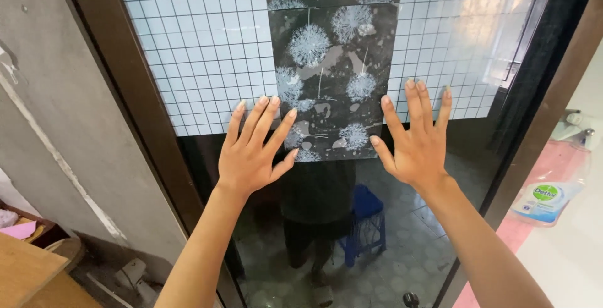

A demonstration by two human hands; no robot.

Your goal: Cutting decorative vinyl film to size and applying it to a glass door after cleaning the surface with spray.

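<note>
Both palms lie flat and open, gripping nothing, on a dark floral film (330,69) at twelve o'clock on the glass door (389,220), left hand (251,154) and right hand (414,144) seemingly pressing its lower corners to smooth it.

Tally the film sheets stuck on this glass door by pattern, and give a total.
White grid-pattern sheets: 2, one on the left and one on the right
Dark dandelion-print sheets: 1, in the middle, with the left hand and right hand flat at its lower corners
Total: 3
</note>
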